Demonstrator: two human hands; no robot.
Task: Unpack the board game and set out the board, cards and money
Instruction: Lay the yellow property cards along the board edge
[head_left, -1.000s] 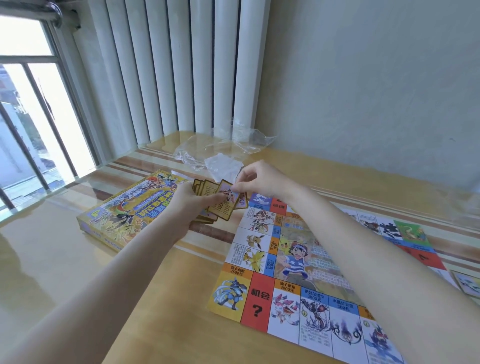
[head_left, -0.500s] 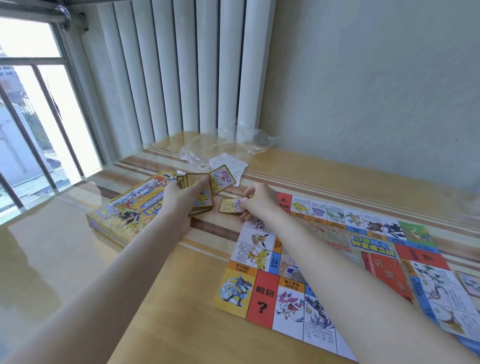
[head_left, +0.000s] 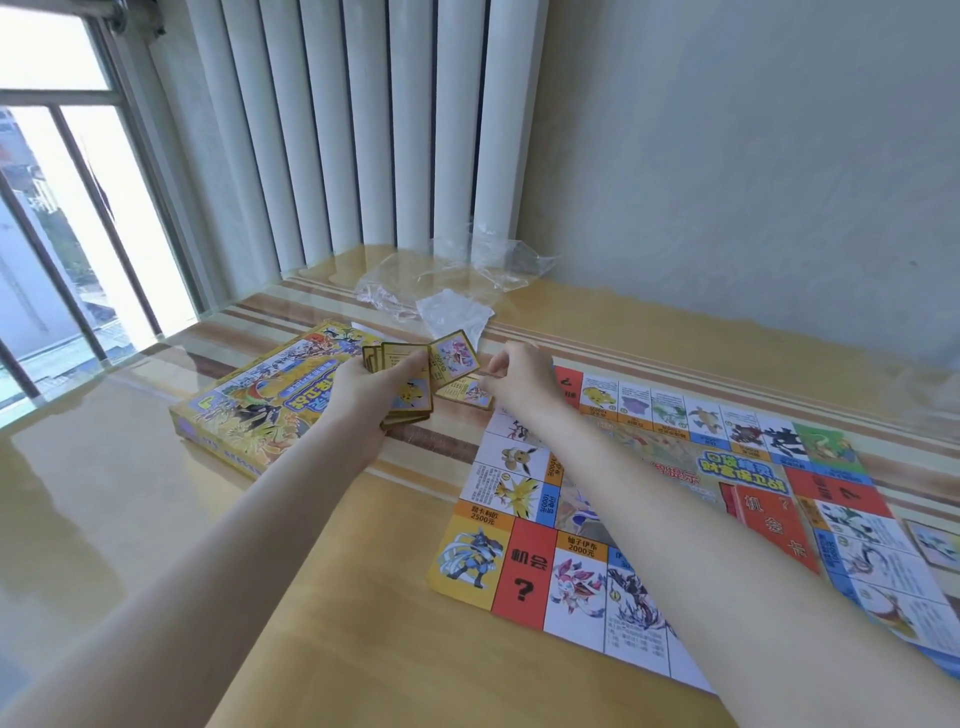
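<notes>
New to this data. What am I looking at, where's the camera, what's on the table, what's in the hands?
There is no robot here: a person is working with two bare hands, filmed by one wide-angle camera worn on the head, looking forward and down. That is why both forearms reach in from the bottom edge.

On the glossy wooden table lie the unfolded game board on the right, the yellow game box on the left, and crumpled clear plastic wrap at the back by the wall.

The left hand grips a fanned stack of cards. The right hand has curled fingers just above a single card lying at the board's far corner; whether it pinches that card I cannot tell. Another card lies past the board's right edge.
</notes>
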